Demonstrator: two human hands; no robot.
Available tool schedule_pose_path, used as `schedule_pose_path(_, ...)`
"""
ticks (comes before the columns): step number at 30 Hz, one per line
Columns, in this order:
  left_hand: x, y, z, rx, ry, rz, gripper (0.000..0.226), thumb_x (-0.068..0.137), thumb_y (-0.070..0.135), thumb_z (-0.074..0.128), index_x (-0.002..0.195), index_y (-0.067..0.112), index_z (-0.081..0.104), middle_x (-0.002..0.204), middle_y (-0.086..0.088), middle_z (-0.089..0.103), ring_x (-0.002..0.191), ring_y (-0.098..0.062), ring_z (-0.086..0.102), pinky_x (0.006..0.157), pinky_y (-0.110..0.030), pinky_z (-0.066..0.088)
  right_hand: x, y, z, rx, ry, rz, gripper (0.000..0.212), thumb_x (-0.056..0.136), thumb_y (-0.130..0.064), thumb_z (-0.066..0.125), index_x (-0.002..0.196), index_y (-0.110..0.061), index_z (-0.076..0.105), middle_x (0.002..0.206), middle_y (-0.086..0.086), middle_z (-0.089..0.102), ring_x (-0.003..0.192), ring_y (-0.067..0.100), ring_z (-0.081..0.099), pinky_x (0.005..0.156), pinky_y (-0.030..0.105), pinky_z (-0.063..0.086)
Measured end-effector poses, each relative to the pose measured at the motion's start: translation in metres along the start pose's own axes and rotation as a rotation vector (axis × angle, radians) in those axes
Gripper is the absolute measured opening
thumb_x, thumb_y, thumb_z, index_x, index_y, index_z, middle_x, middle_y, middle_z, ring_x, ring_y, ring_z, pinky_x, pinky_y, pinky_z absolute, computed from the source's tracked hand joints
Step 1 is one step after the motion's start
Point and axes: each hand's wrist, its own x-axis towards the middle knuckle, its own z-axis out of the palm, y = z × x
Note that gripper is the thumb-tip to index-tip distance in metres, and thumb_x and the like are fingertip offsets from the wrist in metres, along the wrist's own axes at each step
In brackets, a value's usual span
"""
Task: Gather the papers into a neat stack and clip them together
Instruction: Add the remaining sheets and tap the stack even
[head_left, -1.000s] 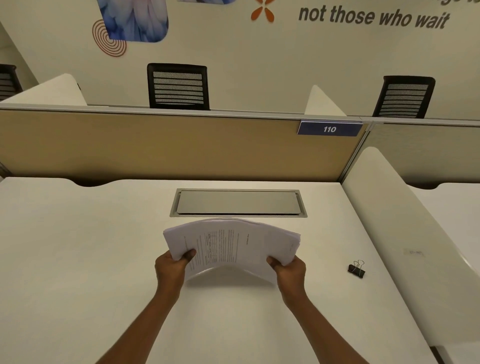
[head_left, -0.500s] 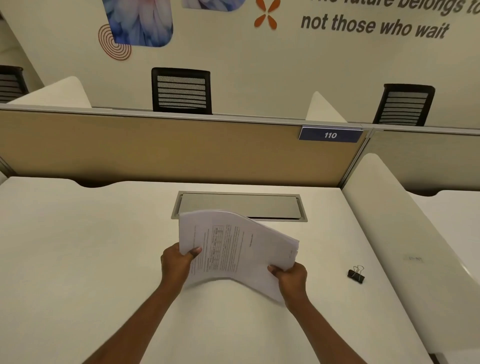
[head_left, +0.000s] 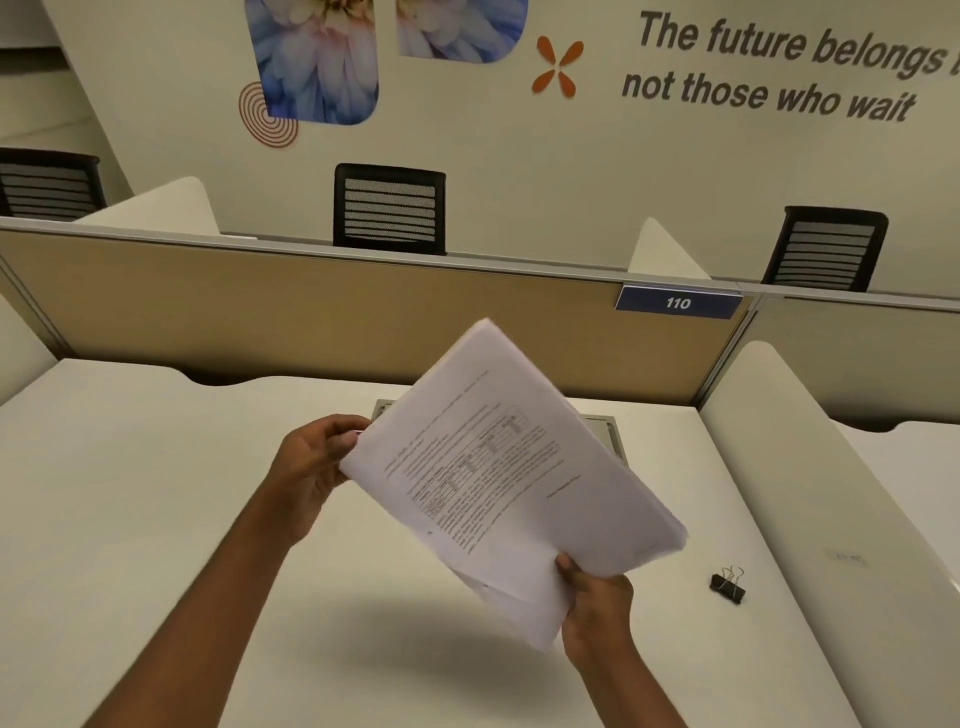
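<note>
A stack of printed white papers (head_left: 511, 467) is held up above the white desk (head_left: 156, 493), tilted so its long side runs from upper left to lower right. My left hand (head_left: 311, 467) grips the stack's left edge. My right hand (head_left: 597, 613) pinches its lower corner, thumb on top. The sheets' lower edges are slightly uneven. A black binder clip (head_left: 727, 584) with silver handles lies on the desk to the right of my right hand, apart from it.
A metal cable hatch (head_left: 605, 434) is set in the desk behind the papers. A tan partition (head_left: 260, 317) bounds the far edge and a white divider (head_left: 810, 467) the right side. Black chairs (head_left: 389, 208) stand beyond the partition.
The papers have been lifted higher and rotated clockwise, from lying wide across both hands to a steep diagonal. My left hand rose; my right hand stayed low.
</note>
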Motion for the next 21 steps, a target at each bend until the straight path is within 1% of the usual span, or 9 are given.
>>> schedule_pose_path(1,-0.005,0.0,0.004,-0.115,-0.041,0.026,0.027,0.078,0.02,0.062,0.1,0.006,0.067,0.09,-0.01,0.071,0.078,-0.024,0.066,0.07,-0.035,0.054,-0.002,0.0,0.002,0.04,0.002,0.0,0.034,0.076,0.018,0.058,0.094,-0.009,0.067,0.088,0.001,0.075,0.089,0.026,0.064,0.082,0.041,0.051)
schedule_pose_path(3,-0.016,-0.001,0.021,-0.247,-0.11,0.06,0.031,0.083,0.012,0.049,0.109,0.001,0.062,0.097,-0.017,0.069,0.086,-0.031,0.068,0.079,-0.04,0.057,-0.006,0.0,0.006,0.111,0.001,0.018,0.037,0.079,0.013,0.059,0.107,-0.01,0.066,0.1,0.004,0.071,0.095,0.027,0.063,0.085,0.041,0.05)
schedule_pose_path(6,-0.029,-0.003,0.056,-0.289,-0.143,0.107,0.047,0.076,0.014,0.064,0.12,-0.001,0.056,0.109,-0.021,0.066,0.099,-0.033,0.065,0.085,-0.041,0.056,-0.012,0.001,0.013,0.173,-0.03,0.021,0.042,0.081,0.008,0.059,0.117,-0.013,0.062,0.108,0.004,0.069,0.097,0.026,0.062,0.083,0.039,0.05)
schedule_pose_path(9,-0.032,-0.004,0.088,-0.322,-0.008,0.103,0.058,0.074,0.006,0.069,0.128,0.0,0.049,0.118,-0.021,0.065,0.106,-0.036,0.065,0.079,-0.04,0.057,-0.017,0.003,0.018,0.178,-0.045,0.02,0.04,0.081,0.008,0.06,0.112,-0.016,0.065,0.109,0.004,0.069,0.1,0.027,0.062,0.091,0.044,0.048)
schedule_pose_path(11,-0.03,-0.004,0.102,-0.333,0.118,0.081,0.059,0.07,0.009,0.074,0.126,0.005,0.053,0.115,-0.019,0.067,0.103,-0.037,0.067,0.075,-0.043,0.058,-0.019,0.005,0.019,0.176,-0.06,0.023,0.039,0.079,0.008,0.06,0.109,-0.016,0.066,0.107,0.003,0.071,0.102,0.027,0.061,0.096,0.047,0.046)
schedule_pose_path(13,-0.027,-0.004,0.108,-0.353,0.201,0.052,0.059,0.067,0.013,0.076,0.122,0.008,0.056,0.112,-0.019,0.068,0.1,-0.038,0.067,0.073,-0.046,0.058,-0.022,0.006,0.019,0.178,-0.08,0.016,0.043,0.074,0.005,0.065,0.11,-0.018,0.066,0.109,0.003,0.07,0.103,0.028,0.061,0.096,0.048,0.047)
schedule_pose_path(16,-0.023,-0.005,0.11,-0.394,0.263,0.018,0.06,0.064,0.017,0.077,0.12,0.008,0.058,0.11,-0.019,0.069,0.1,-0.041,0.066,0.073,-0.047,0.057,-0.025,0.006,0.017,0.178,-0.127,0.015,0.064,0.061,-0.008,0.074,0.122,-0.019,0.061,0.118,0.007,0.068,0.107,0.032,0.061,0.099,0.054,0.045)
schedule_pose_path(18,-0.021,-0.006,0.11,-0.389,0.293,0.006,0.06,0.063,0.018,0.076,0.12,0.008,0.059,0.109,-0.017,0.07,0.099,-0.041,0.066,0.072,-0.046,0.058,-0.025,0.006,0.015,0.178,-0.135,0.017,0.063,0.064,-0.005,0.07,0.124,-0.018,0.059,0.12,0.008,0.066,0.108,0.033,0.06,0.101,0.056,0.044)
schedule_pose_path(21,-0.02,-0.006,0.111,-0.342,0.288,0.022,0.058,0.064,0.019,0.076,0.118,0.007,0.06,0.106,-0.016,0.071,0.096,-0.039,0.068,0.069,-0.043,0.058,-0.025,0.006,0.013,0.177,-0.146,0.007,0.057,0.065,-0.001,0.067,0.118,-0.022,0.062,0.116,0.004,0.068,0.102,0.027,0.064,0.091,0.047,0.053)
